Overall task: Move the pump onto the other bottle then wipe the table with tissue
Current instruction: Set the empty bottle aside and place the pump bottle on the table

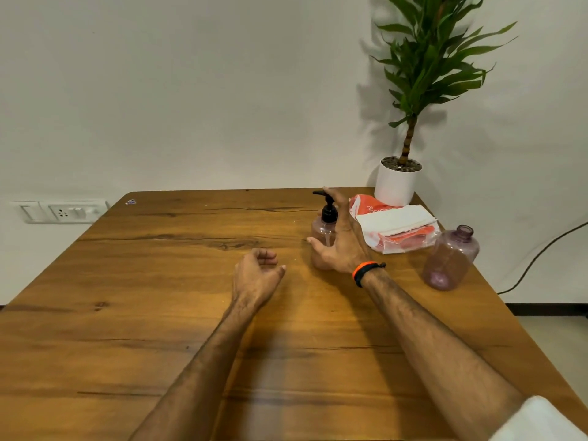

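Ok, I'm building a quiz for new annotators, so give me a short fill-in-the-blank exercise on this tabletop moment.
1. The black pump sits on the bottle next to the ____ hand.
2. The other bottle has ____ on its open neck.
3. The tissue pack lies between the two bottles and in front of the white ____ pot.
4. The left hand holds ____.

Missing words: right; nothing; plant; nothing
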`<move>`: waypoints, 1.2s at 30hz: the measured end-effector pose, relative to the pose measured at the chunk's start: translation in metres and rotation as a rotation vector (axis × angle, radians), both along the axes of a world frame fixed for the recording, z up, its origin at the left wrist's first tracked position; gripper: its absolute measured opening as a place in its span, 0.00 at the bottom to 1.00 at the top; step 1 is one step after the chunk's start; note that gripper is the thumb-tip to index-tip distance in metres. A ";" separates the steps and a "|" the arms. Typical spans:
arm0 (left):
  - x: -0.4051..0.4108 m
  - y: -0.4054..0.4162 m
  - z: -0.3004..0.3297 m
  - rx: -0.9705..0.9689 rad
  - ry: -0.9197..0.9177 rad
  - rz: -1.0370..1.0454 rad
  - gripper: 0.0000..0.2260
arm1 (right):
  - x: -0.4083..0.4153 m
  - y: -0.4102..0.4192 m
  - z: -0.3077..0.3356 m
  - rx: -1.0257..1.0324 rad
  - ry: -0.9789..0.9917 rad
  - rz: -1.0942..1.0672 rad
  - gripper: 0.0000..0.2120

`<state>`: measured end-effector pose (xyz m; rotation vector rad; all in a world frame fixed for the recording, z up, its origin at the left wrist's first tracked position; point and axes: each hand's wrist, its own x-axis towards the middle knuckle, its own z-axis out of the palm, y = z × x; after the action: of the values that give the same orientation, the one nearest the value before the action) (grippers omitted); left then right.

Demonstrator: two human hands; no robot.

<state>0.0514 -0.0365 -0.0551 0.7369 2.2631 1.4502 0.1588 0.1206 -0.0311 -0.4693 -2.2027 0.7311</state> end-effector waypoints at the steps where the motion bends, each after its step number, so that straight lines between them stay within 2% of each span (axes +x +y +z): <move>1: 0.000 -0.001 0.000 0.000 0.013 0.013 0.13 | 0.004 -0.004 -0.001 -0.001 0.001 0.024 0.47; 9: 0.000 -0.024 -0.004 -0.026 0.058 0.070 0.12 | 0.039 -0.039 -0.009 0.020 0.071 0.111 0.49; 16: 0.001 -0.040 -0.007 -0.012 0.076 0.064 0.11 | 0.042 -0.048 -0.008 0.009 0.032 0.095 0.56; 20: -0.003 -0.048 -0.008 -0.009 0.063 0.041 0.11 | 0.044 -0.047 -0.006 0.010 0.026 0.087 0.53; 25: -0.011 -0.064 -0.009 -0.026 0.087 0.029 0.12 | 0.057 -0.044 0.000 0.162 -0.027 -0.019 0.49; 30: -0.020 -0.079 -0.017 -0.098 0.257 0.011 0.12 | 0.069 -0.039 0.008 0.358 -0.184 -0.067 0.46; 36: -0.031 -0.091 -0.035 -0.191 0.466 -0.035 0.17 | 0.069 -0.037 0.012 0.451 -0.274 -0.022 0.45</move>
<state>0.0203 -0.1279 -0.0897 1.1400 2.6633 1.1091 0.2275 0.0837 -0.0187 -0.3769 -2.5174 0.1472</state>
